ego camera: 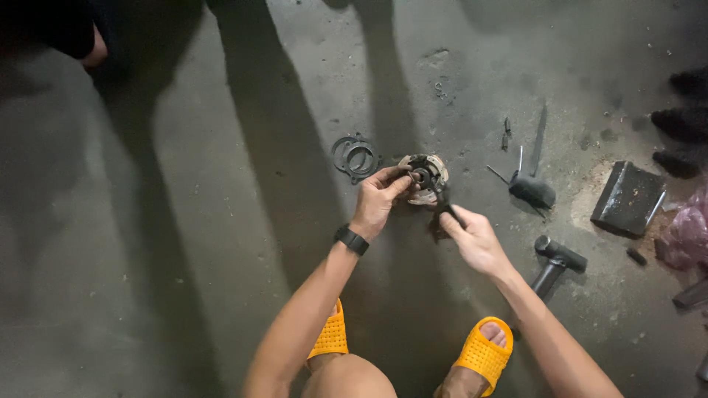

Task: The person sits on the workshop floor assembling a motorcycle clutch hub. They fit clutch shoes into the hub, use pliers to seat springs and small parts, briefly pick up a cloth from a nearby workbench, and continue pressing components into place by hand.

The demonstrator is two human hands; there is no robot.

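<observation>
Left hand (380,197) grip closed on round metal hub (425,177), right hand (474,237) closed on dark tool (442,200) — tip at hub's centre

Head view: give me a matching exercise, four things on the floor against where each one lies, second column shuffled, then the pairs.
Things:
1. round metal part
2. dark rings
3. hammer
4. dark flat block

Places:
A. far right, near a pink bag
B. lying loose on the concrete, beyond the left hand
C. between both hands, steadied by the left hand's fingers
D. right of the right hand, near an orange sandal

Pairs: 1-C, 2-B, 3-D, 4-A
</observation>
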